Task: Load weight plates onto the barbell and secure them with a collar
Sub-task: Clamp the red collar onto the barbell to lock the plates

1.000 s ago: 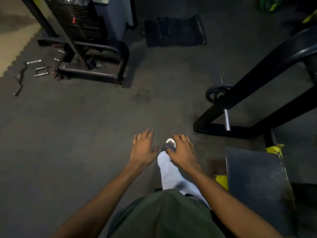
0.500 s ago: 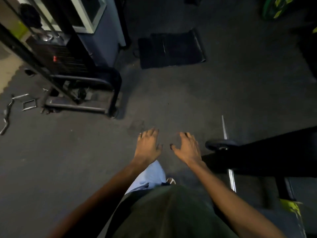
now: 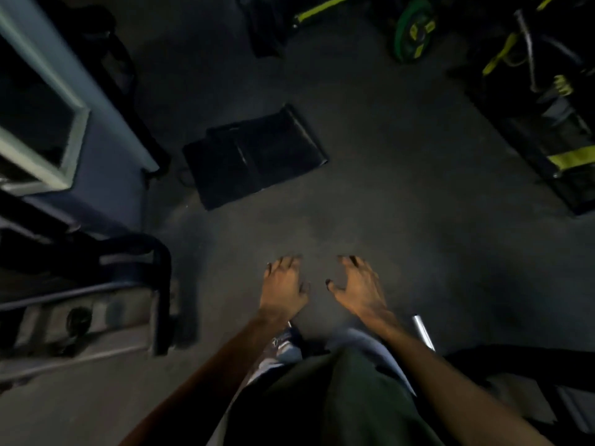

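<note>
My left hand (image 3: 283,289) and my right hand (image 3: 359,289) hang side by side over the dark rubber floor, fingers loosely spread and slightly curled, holding nothing. The bare steel end of the barbell (image 3: 423,331) shows just right of my right wrist, low in the view; the rest of it is hidden behind my arm and a black frame. A green weight plate (image 3: 413,33) stands on edge far off at the top right. No collar is visible.
A black folded mat (image 3: 254,154) lies on the floor ahead. A machine base with black tubing (image 3: 161,284) stands at the left. Black and yellow equipment (image 3: 560,133) fills the right side, and a dark frame (image 3: 521,362) sits at lower right.
The view has swung forward and upward. The barbell and its small plate have slid down and mostly out of sight. The green plate has come further into view. Both hands stay empty.
</note>
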